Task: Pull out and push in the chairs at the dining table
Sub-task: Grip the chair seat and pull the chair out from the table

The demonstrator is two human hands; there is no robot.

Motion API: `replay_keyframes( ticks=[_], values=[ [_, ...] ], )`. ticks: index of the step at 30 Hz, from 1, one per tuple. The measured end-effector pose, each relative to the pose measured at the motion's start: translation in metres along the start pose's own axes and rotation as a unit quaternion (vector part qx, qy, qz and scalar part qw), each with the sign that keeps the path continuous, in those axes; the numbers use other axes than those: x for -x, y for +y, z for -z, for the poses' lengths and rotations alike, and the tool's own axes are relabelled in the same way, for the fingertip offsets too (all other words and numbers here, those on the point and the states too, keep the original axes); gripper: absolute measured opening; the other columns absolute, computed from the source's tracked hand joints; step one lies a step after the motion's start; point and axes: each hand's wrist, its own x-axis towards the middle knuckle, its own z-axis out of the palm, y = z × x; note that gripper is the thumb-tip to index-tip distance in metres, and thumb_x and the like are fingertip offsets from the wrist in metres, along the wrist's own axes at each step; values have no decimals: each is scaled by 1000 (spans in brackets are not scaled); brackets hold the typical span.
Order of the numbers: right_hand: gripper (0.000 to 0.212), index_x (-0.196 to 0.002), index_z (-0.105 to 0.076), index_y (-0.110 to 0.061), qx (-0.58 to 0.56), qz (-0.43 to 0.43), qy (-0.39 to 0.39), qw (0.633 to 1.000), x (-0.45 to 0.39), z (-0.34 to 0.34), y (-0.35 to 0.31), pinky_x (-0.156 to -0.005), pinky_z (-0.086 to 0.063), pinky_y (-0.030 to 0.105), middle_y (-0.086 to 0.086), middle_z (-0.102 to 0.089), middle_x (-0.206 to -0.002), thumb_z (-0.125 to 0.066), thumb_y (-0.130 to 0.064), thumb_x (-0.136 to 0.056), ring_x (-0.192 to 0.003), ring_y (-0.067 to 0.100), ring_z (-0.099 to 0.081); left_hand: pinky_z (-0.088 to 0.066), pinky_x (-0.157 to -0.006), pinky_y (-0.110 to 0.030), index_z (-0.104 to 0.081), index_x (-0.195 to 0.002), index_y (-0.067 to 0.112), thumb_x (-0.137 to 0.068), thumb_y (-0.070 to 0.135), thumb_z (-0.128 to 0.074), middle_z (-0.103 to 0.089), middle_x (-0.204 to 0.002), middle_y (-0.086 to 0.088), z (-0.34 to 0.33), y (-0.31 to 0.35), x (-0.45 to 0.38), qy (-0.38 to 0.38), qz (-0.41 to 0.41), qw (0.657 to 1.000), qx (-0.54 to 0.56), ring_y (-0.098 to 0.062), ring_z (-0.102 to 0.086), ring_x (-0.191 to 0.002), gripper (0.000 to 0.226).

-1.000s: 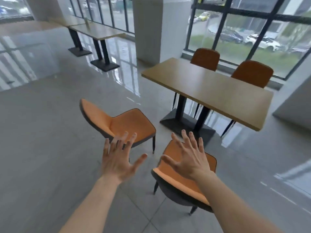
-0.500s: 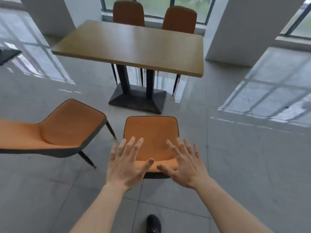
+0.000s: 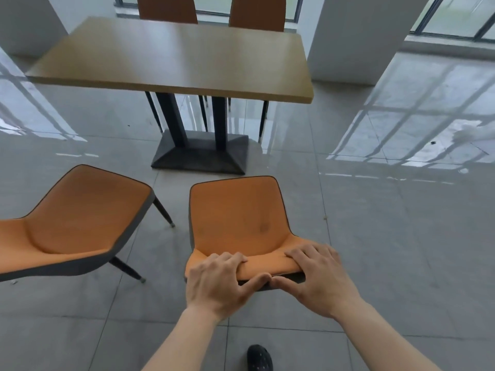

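Note:
An orange chair with a dark shell stands right in front of me, pulled away from the wooden dining table and facing it. My left hand grips the top of its backrest on the left, fingers curled over the front. My right hand grips the same edge on the right. A second orange chair stands to the left, turned at an angle and also away from the table. Two more chairs sit tucked in at the table's far side, one on the left and one on the right.
The table stands on a black double-post base. A white pillar rises at the table's right end, another at the far left. Glossy grey tiled floor spreads to the right. My dark shoe shows at the bottom.
Both hands were spread open above the chair; now they have come down and closed on its backrest. My view has swung around behind the chair and moved closer.

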Motion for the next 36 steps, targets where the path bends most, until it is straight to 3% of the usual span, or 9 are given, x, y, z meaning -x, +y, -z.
replay_keyframes(
  ticks=[8, 16, 22, 28, 36],
  values=[
    [118, -144, -49, -41, 0, -16, 11, 1000, -28, 3, -19, -120, -25, 42, -15, -53, -141, 5, -108, -63, -133, 17, -37, -39, -59, -29, -72, -106, 37, -76, 101, -12, -72, -87, 15, 4, -28, -34, 17, -27, 999, -5, -11, -62, -74, 92],
    [115, -141, -52, -40, -13, -25, 37, 999, -117, 27, -22, -117, -29, 43, -13, -55, -140, 3, -107, -65, -131, 18, -41, -39, -64, -29, -68, -114, 40, -74, 101, -4, -71, -95, 16, 17, -57, -124, 20, -38, 999, -18, -9, -62, -81, 97],
    [112, -140, -51, -40, -6, -26, 50, 998, -188, 51, -17, -114, -32, 42, -13, -56, -139, 2, -106, -67, -128, 18, -42, -51, -70, -31, -67, -114, 40, -75, 100, -4, -70, -95, 16, 25, -72, -200, 20, -35, 999, -11, -9, -63, -82, 95],
    [105, -134, -56, -39, -1, -42, 75, 996, -238, 69, -10, -111, -36, 41, -10, -61, -134, -5, -106, -72, -123, 20, -49, -37, -60, -26, -68, -110, 39, -77, 99, -9, -69, -91, 18, 30, -80, -259, 28, -48, 998, -7, -7, -60, -76, 91],
    [107, -133, -59, -37, -9, -50, 88, 995, -285, 88, -4, -108, -38, 42, -9, -63, -131, -3, -106, -71, -121, 22, -53, -36, -57, -23, -69, -104, 37, -77, 99, -10, -68, -86, 18, 36, -86, -315, 35, -60, 998, -2, -7, -57, -71, 89]
  ],
)
